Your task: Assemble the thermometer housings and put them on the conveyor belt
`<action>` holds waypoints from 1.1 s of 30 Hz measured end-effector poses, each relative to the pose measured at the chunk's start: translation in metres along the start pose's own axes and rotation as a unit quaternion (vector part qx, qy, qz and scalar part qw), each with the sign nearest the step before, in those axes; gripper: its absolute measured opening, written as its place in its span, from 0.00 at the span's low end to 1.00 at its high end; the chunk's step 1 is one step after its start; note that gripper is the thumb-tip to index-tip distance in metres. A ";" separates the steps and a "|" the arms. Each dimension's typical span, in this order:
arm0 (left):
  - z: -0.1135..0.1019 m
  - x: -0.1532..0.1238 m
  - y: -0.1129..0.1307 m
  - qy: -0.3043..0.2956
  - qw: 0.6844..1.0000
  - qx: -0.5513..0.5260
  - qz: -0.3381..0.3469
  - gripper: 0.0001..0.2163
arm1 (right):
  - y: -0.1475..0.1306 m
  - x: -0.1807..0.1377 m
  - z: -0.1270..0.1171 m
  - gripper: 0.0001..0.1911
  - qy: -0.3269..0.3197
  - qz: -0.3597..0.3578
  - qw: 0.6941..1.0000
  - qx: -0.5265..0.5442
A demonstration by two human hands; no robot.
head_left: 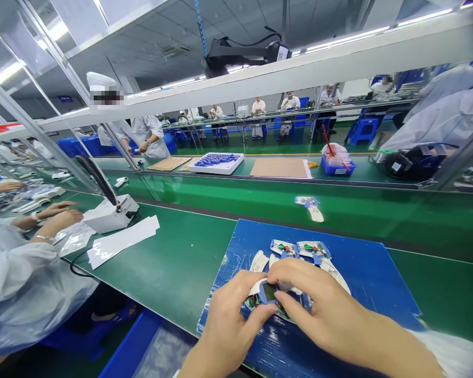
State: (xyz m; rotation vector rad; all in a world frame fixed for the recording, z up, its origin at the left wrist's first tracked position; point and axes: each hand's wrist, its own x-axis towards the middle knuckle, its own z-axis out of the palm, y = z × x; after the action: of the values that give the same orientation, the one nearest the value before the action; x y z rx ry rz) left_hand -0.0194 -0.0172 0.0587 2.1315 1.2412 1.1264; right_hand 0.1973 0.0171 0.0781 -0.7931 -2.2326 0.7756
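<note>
Between my two hands is a small white and blue device housing with a dark square screen (268, 292). My left hand (230, 315) pinches its left side with thumb and fingers. From the right, my right hand (319, 304) grips the top and right edge. Just beyond my fingers, opened housing halves (313, 249) with green boards and red wires lie on a blue mat (362, 273). A curved white shell piece (259, 261) lies left of them. My hands hide part of the pieces beneath.
A moving-looking green strip behind the mat carries another white and blue housing (310, 207). On the far ledge are a white tray of blue parts (216, 163) and a blue basket (338, 163). A co-worker's hands (59, 218) are at left beside a white device (112, 212).
</note>
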 end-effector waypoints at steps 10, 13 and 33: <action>0.001 -0.001 0.003 -0.006 0.998 0.062 0.031 0.12 | 0.000 0.002 -0.002 0.09 -0.002 0.044 0.999 0.026; 0.001 -0.001 0.005 -0.013 0.996 0.082 0.040 0.13 | -0.001 0.002 -0.003 0.09 -0.010 0.052 0.998 0.023; 0.002 -0.004 0.004 -0.034 0.991 0.121 0.048 0.14 | 0.002 -0.001 -0.003 0.08 -0.043 0.052 0.997 0.034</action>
State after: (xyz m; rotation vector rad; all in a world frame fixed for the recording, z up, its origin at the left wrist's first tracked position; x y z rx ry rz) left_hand -0.0170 -0.0226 0.0583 2.4107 1.3141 0.9745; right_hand 0.2010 0.0190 0.0784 -0.8626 -2.2425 0.9463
